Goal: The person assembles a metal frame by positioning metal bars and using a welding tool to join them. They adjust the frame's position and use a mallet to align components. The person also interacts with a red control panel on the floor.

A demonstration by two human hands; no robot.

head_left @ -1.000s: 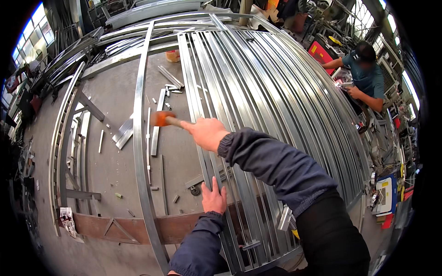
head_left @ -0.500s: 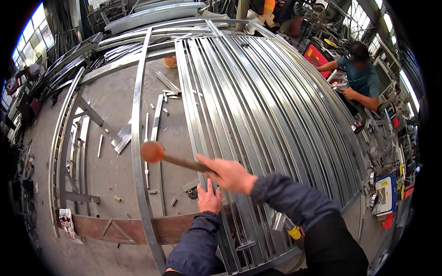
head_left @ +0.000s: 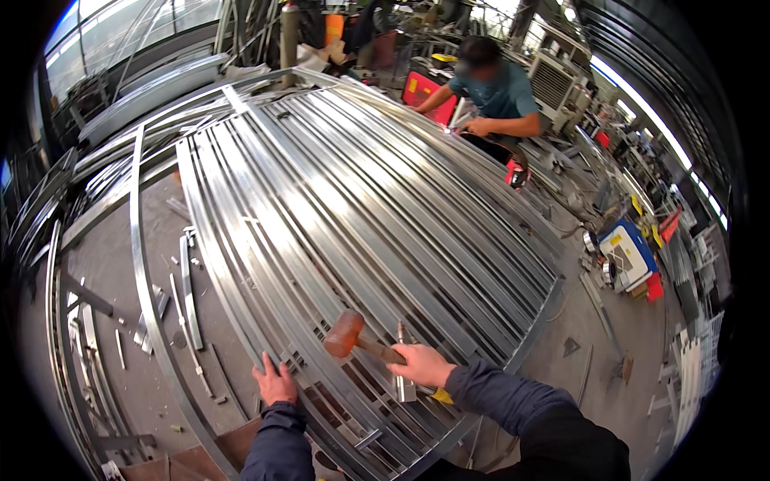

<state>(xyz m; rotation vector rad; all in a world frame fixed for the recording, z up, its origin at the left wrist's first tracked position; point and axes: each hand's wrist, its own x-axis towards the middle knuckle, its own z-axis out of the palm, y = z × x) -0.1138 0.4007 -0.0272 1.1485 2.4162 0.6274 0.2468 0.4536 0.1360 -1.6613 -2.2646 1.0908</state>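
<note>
Your right hand (head_left: pixel 423 365) grips a mallet (head_left: pixel 345 334), your left hand (head_left: pixel 277 387) lies spread on the leftmost slat (head_left: pixel 216 260); the frame (head_left: pixel 143 272) is slatted rightward, open at left.

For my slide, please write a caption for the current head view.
Right hand grips orange mallet; left hand rests at metal bars.

The mallet (head_left: pixel 345 333) swung right — now above the slats (head_left: pixel 361 192).

The left hand (head_left: pixel 277 386) and right hand (head_left: pixel 423 365) are bare. Both arms have dark blue sleeves (head_left: pixel 509 398), a bit wrinkly and puffy, with snug cuffs (head_left: pixel 454 380) at the wrists. Higher up the right arm, there is black cloth (head_left: pixel 581 445).
</note>
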